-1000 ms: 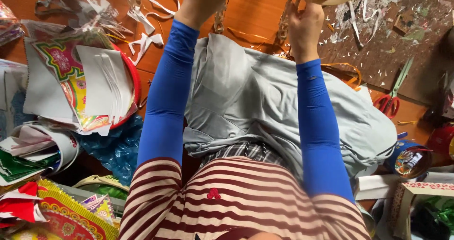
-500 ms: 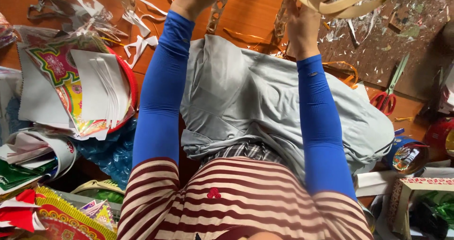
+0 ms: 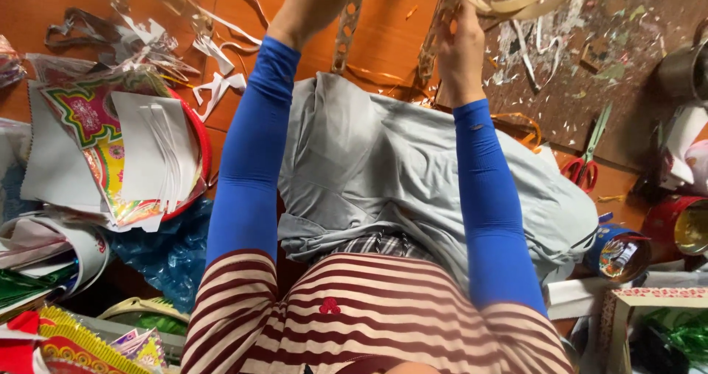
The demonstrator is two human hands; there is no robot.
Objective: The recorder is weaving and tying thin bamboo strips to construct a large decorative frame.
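Sitting low over the work, the person wears a striped shirt (image 3: 369, 322) and blue sleeves (image 3: 247, 167), with a grey cloth (image 3: 383, 167) spread across the lap, likely to catch scraps. This cloth serves as the landmark. Left of it lies a stack of printed decorative paper sheets (image 3: 110, 145) on a red tray (image 3: 200, 153), kept within reach. Right of it, red-handled scissors (image 3: 586, 164) rest on the floor, and a printed tin (image 3: 616, 252) sits at its near right corner. Beyond the cloth, both arms are raised: the left hand (image 3: 313, 5) and the right hand (image 3: 461, 57) are apart, each gripping a hanging strip of pale perforated paper (image 3: 346, 27), held up so the strips dangle free. Past them, paper offcuts (image 3: 214, 86) litter the orange floor (image 3: 383, 42).
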